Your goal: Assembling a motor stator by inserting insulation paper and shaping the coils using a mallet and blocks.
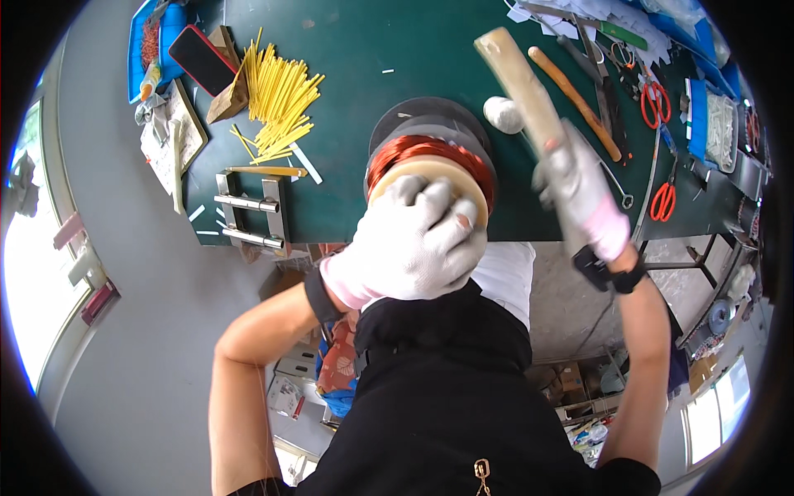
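So, left hand [418, 240]: curled over pale disc [426, 168], likely bracing it.
Red wire coil [426, 147]: just beyond those fingertips.
Right hand [579, 178]: gripping wooden bar [525, 87] by one end, I guess for reach.

Stretches across the upper view as a dark green workbench [364, 50]. Bears at left a blue bin [172, 41], a wooden block [227, 101], a loose heap of yellow sticks [279, 95] and, by the front edge, a metal frame [274, 202]. Carries at the middle, apparently, with the underside hidden, a spool of copper-coloured wire [413, 149], and near it a white lump [502, 115]. Holds at right a slim wooden rod [576, 103], two red-handled scissors [655, 101], a blue tray [697, 116] and, farther back, white paper scraps [641, 40].
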### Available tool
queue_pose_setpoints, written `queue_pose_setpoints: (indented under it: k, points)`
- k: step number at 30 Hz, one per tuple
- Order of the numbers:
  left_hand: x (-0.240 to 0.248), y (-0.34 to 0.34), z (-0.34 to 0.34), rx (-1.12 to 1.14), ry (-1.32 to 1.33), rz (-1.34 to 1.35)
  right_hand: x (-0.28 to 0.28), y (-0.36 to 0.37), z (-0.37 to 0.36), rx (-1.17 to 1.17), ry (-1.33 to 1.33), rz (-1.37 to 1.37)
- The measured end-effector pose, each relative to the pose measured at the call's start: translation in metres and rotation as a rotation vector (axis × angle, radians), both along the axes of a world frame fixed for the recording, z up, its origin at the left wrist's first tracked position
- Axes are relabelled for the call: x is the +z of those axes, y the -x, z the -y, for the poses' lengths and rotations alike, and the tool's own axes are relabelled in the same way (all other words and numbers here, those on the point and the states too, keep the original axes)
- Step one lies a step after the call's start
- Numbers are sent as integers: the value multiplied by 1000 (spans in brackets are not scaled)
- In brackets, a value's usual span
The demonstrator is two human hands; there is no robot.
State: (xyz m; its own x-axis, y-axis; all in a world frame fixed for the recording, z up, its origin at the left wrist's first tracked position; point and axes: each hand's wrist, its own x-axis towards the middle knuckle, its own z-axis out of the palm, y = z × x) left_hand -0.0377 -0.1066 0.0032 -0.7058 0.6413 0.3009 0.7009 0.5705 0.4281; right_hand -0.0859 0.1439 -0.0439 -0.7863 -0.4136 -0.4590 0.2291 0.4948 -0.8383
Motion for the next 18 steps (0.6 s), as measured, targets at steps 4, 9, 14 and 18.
queue_pose_setpoints:
  k: [4,9,14,18]
  points:
    - [-4,10,17,-249,52,-41,-2,-12,6,190,-88,-49]
    - [15,-28,-32,590,224,135,-9,-12,19,-55,-10,-174]
    - [7,-28,-15,566,207,74,-7,22,23,191,32,-137]
    - [6,-13,-15,360,115,40,-9,9,25,300,-178,-249]
